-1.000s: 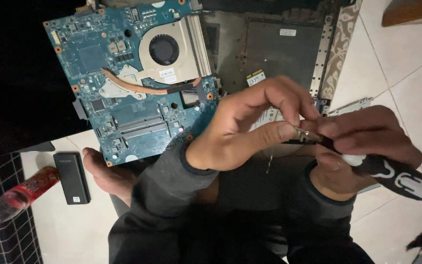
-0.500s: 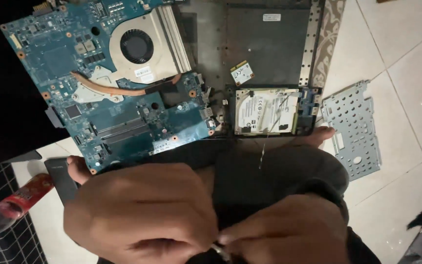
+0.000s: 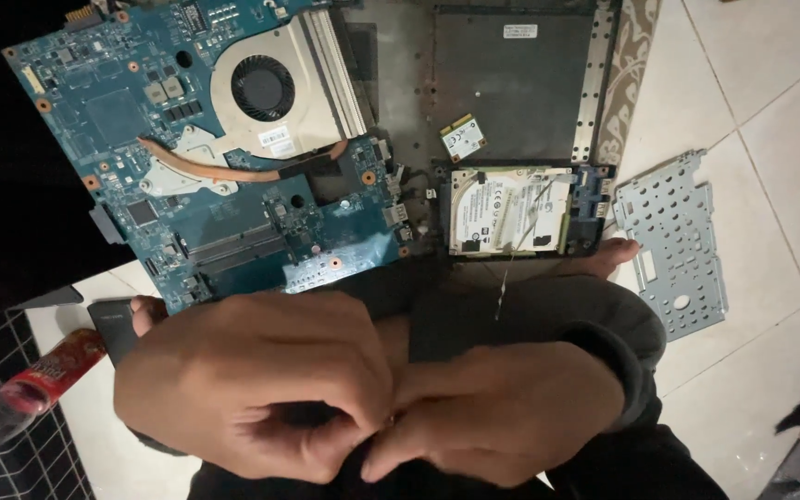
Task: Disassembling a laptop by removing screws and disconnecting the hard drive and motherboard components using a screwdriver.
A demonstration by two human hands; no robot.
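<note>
My left hand [image 3: 252,389] and my right hand [image 3: 511,417] are pressed together low in the view, over my lap. Their fingertips pinch at one spot on something small, which the fingers hide. Beyond them on the floor lies an opened laptop. Its blue motherboard [image 3: 233,185], with a round fan and a copper heat pipe, is at the left. The dark laptop base [image 3: 520,83] is at the right, and a silver hard drive [image 3: 509,211] sits in its near corner. A small wireless card [image 3: 463,137] lies just above the drive.
A perforated grey metal bracket [image 3: 682,241] lies on the white tiles at the right. My bare toes [image 3: 608,257] touch the base's near edge. A small black box [image 3: 113,329] and a plastic bottle with a red label [image 3: 20,398] are at the left, beside a black grid mat.
Both hands dropped from over the laptop base toward my lap, uncovering the hard drive. The screwdriver with the black-and-white handle that my right hand held is out of sight.
</note>
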